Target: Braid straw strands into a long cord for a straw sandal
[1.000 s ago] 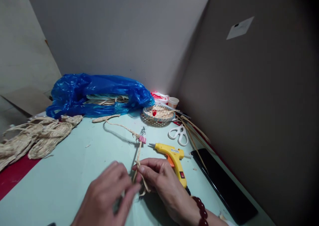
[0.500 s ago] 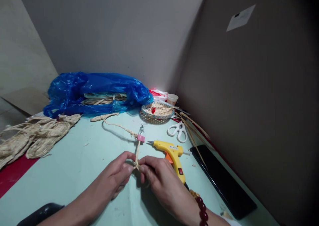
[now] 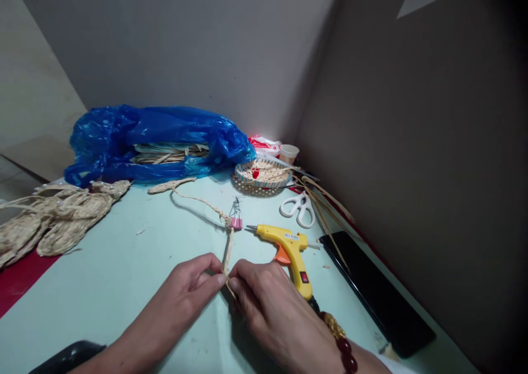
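Note:
A pale braided straw cord (image 3: 229, 247) runs down toward me from a pink binder clip (image 3: 236, 223). My left hand (image 3: 192, 289) pinches the cord's lower end between thumb and forefinger. Close against it, my right hand (image 3: 268, 302) is closed on the same end, with a thin strand (image 3: 231, 291) trailing below its fingertips. Beyond the clip the braid goes on up and left to a flat woven straw piece (image 3: 171, 185). Just right of my right hand lies a yellow glue gun (image 3: 289, 245) with an orange trigger.
Behind stand a blue plastic bag (image 3: 165, 124) with straw inside, a round woven basket (image 3: 264, 176) and a paper cup (image 3: 289, 153). White scissors (image 3: 299, 206) and a black flat object (image 3: 375, 291) lie right, along the wall. Woven straw pieces (image 3: 61, 214) pile up at left.
The view has shifted slightly. The strands at the fingertips, crossed and spread before, are now drawn together, with one thin strand hanging below. Both hands stay at the cord's lower end.

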Demonstrator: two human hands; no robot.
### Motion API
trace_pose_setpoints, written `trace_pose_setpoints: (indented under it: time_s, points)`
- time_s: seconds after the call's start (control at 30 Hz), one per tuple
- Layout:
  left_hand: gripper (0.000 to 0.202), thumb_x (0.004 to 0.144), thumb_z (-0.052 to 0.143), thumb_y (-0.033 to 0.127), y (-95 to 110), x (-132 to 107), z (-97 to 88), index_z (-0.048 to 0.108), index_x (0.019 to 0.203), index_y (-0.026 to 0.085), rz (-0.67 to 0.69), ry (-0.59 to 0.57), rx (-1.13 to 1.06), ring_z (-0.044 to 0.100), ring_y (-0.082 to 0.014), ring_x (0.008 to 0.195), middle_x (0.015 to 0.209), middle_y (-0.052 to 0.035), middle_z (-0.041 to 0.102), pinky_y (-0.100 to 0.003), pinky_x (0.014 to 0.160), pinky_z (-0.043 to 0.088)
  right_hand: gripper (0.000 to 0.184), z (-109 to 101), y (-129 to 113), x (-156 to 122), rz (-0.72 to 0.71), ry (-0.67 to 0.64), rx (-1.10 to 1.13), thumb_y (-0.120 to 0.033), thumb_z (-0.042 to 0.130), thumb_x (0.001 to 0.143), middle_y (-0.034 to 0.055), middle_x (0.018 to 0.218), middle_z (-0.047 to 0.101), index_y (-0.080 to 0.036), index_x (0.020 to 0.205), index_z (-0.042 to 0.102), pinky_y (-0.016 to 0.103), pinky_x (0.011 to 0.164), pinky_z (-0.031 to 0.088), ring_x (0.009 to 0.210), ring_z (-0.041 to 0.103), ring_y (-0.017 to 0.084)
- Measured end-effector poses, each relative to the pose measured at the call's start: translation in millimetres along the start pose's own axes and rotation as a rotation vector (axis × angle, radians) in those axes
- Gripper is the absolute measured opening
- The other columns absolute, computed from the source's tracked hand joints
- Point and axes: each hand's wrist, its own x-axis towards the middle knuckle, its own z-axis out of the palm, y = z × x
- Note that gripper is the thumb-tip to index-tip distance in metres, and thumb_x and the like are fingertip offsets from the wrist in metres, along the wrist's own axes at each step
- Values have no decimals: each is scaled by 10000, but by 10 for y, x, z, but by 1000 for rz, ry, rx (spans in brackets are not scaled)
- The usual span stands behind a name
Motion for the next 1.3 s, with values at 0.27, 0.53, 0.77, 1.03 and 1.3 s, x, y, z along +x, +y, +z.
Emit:
trace_pose_setpoints:
  time_s: [0.27,0.53,0.77,1.03,1.3]
  points:
    - [269,801,491,438,33,-5,85,451,673,205,25,162,241,298,-111,534,541,92,332,-229,499,254,166,39,-22,-27,-148,76,-381,-28,495,677,26,690,598,-184,734,509,285,517,194,598,510,168]
    - [319,762,563,447,7,-1,79,432,612,198,-8,107,61,289,-106,548,560,83,341,-227,502,242,150,241,-40,-104,-311,252,-563,-56,507,724,16,624,558,-183,775,446,282,450,207,499,518,165]
    - [337,729,609,481,-88,58,81,467,622,194,-9,30,-202,185,-57,412,466,119,294,-216,399,114,148,455,-140,-144,-421,521,-719,-41,402,801,43,608,525,-112,880,505,276,412,313,497,492,184]
    - [346,734,607,493,-26,16,19,526,637,171,21,1,-132,154,-32,340,377,126,321,-197,359,73,397,805,-246,-274,-299,550,-684,-59,413,808,217,840,655,30,1174,538,344,519,472,638,576,237]
    - [286,766,603,437,-22,-46,-52,556,710,161,60,-73,-178,118,-36,340,362,136,289,-202,342,62,384,338,-248,-698,-496,359,-438,-182,462,924,125,1056,691,-120,1303,484,282,718,505,835,643,197]
